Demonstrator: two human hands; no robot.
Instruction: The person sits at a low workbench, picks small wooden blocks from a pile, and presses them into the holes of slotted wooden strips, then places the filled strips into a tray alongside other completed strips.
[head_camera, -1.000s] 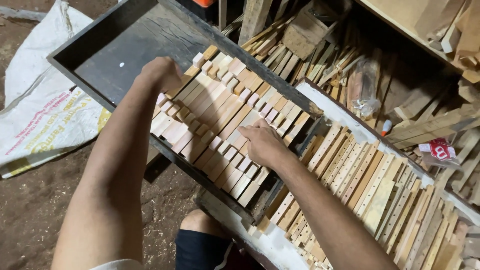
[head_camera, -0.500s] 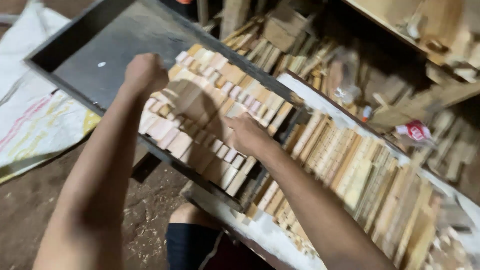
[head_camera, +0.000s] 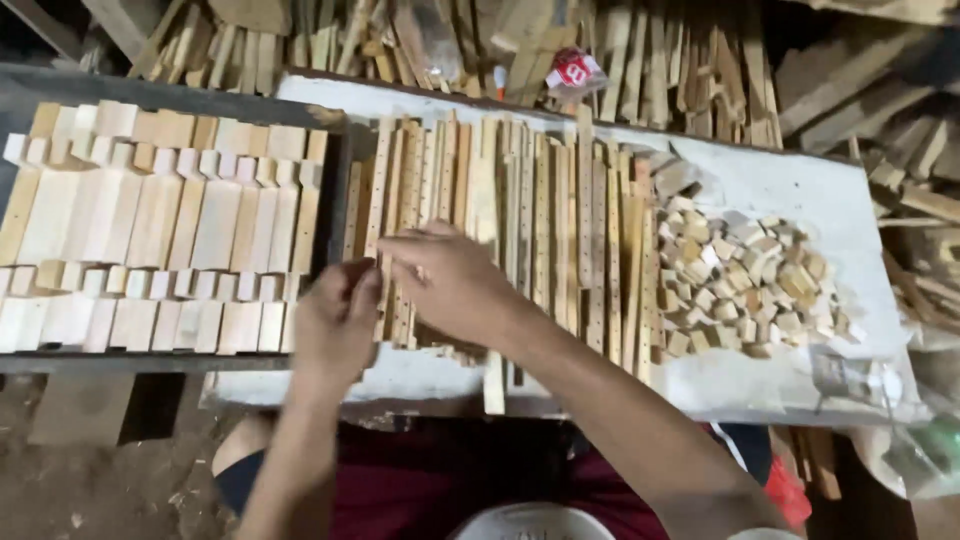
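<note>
- left hand (head_camera: 335, 325), centre of the frame, curls its grip on the near ends of the drilled wooden slats (head_camera: 520, 210).
- right hand (head_camera: 455, 280) rests on the same slats; its grip seems loosely closed, hard to tell.
- slats lie on the white desk (head_camera: 790, 185); small wooden blocks (head_camera: 750, 280) right, dark tray (head_camera: 335, 190) of pale pieces left.

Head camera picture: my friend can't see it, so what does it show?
Two bare hands, left hand and right hand, meet over long wooden slats on a white board. A dark tray of short wood blocks sits beside; small wood cubes lie heaped opposite.

Long, thin, drilled wooden slats (head_camera: 520, 220) lie flat, side by side, on the white board (head_camera: 790, 190).
</note>
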